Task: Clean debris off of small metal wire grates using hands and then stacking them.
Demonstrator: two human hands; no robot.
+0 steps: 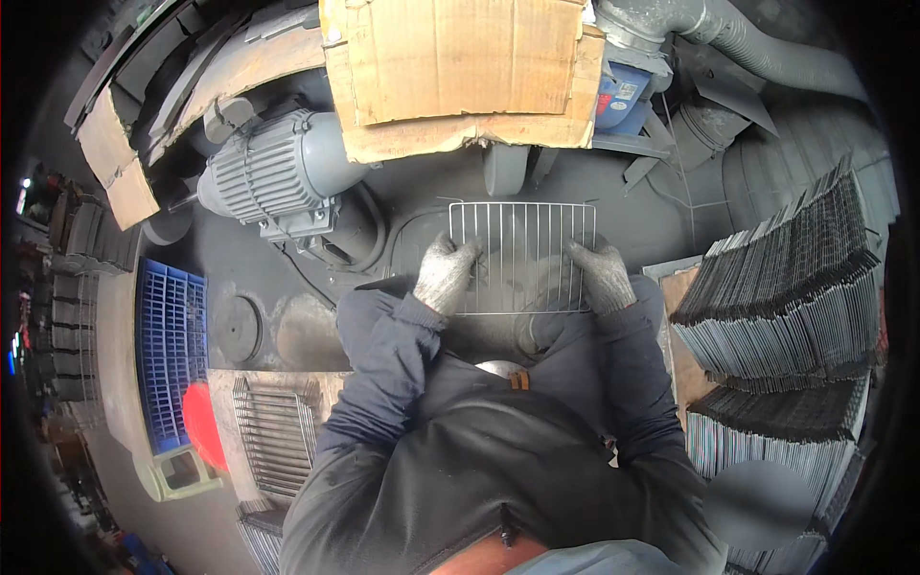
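Between my two gloved hands I hold a rectangular wire rack (pixel 522 257) with a thin bright frame and several parallel bars. My left hand (pixel 448 274) is closed on the rack's left edge. On the opposite edge, my right hand (pixel 601 275) grips with the thumb laid over the wire. Both gloves are light grey and smudged. The rack is held over my lap, and the dark floor shows through its bars.
Tall stacks of wire racks (pixel 781 278) stand on my right. More racks (pixel 276 436) lie at my left beside a red round thing (pixel 203 426) and a blue plastic crate (pixel 172 350). Ahead are a grey electric motor (pixel 273 172), cardboard (pixel 460 72) and a duct (pixel 757 48).
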